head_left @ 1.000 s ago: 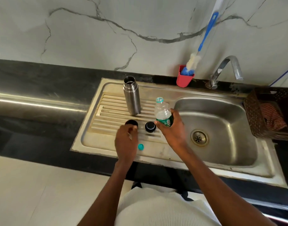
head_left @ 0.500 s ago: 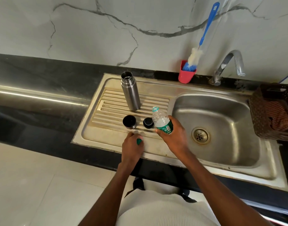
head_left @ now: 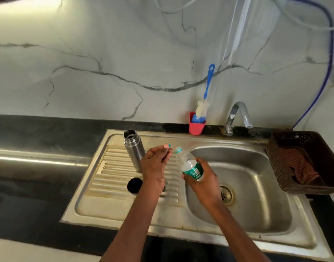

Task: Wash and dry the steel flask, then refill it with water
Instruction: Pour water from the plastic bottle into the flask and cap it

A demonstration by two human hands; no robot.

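Beside the upright steel flask [head_left: 134, 149], left fingers [head_left: 165, 148] pinch a cap [head_left: 169, 145]; right fingers [head_left: 204, 163] grip the bottle [head_left: 189, 164].

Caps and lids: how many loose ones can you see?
2: a small teal cap pinched in the left hand, and a black flask lid on the drainboard. Another may be hidden behind that hand.

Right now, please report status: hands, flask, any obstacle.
Left hand pinches bottle cap; right hand grips plastic bottle. Steel flask upright, open, on drainboard. Nothing blocking.
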